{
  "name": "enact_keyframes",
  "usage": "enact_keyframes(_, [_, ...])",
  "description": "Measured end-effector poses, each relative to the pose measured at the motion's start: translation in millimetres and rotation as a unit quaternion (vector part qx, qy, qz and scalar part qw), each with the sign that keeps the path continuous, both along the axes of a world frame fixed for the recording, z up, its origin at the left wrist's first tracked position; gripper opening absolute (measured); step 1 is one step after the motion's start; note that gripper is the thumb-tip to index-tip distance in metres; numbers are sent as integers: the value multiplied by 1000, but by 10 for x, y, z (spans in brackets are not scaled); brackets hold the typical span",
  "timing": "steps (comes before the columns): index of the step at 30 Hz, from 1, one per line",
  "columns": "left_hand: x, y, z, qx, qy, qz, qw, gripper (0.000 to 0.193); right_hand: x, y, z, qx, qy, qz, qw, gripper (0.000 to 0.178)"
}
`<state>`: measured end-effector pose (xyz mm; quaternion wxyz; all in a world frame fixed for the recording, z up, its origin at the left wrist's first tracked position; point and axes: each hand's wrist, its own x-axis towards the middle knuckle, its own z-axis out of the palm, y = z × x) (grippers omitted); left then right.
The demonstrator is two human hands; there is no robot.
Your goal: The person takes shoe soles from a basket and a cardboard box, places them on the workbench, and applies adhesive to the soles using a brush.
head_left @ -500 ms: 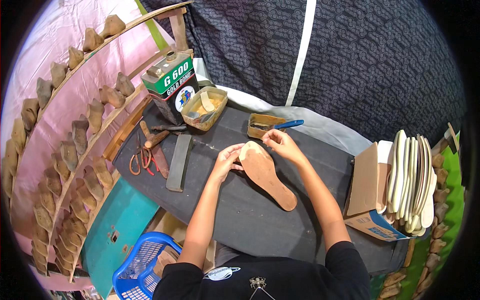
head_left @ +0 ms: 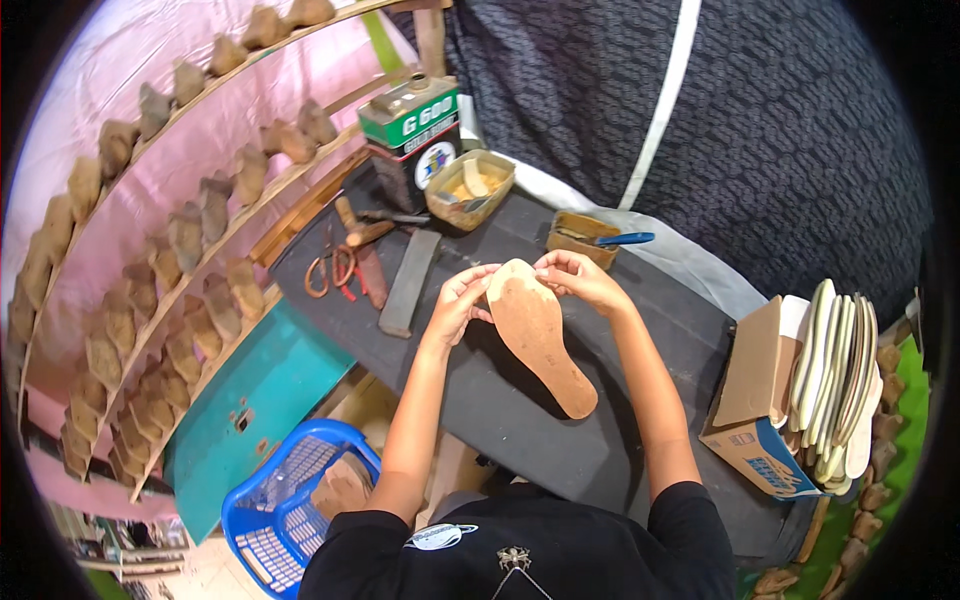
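A brown, shoe-shaped insole [head_left: 541,332] is raised over the dark table, its wide toe end away from me and its narrow heel toward me. The toe tip has a paler patch. My left hand [head_left: 462,308] is closed on the left edge near the toe, thumb and fingers gripping it. At the toe's upper right edge, my right hand [head_left: 583,280] pinches the rim between thumb and fingers. Beyond the right hand, a small tan container [head_left: 566,228] holds a blue-handled tool [head_left: 626,239].
A green-and-black metal can [head_left: 410,135] and a plastic tub [head_left: 485,205] stand at the back left. Nearby lie a grey rectangular block [head_left: 409,287], scissors [head_left: 318,277] and a hammer [head_left: 352,225]. At right, a cardboard box [head_left: 750,370] holds stacked pale insoles. A blue basket [head_left: 262,490] sits below left, beside shelves of wooden lasts.
My right hand was apart from the insole and now pinches its toe edge. My left hand keeps its hold. The whole view has shifted and turned slightly.
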<state>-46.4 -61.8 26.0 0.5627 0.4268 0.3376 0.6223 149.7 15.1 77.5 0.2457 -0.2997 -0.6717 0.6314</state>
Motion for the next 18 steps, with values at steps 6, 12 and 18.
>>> enact_keyframes(6, [-586,-839,164,-3,30,76,997,30,-750,-475,-2,-34,41,106,993,23])
enact_keyframes(12, [-1243,-1950,46,-87,42,163,982,31,-1644,-1193,-215,-65,32,203,976,22])
enact_keyframes(18, [-1724,-2957,-318,-170,78,220,957,30,-2310,-1928,-741,-102,47,290,950,23])
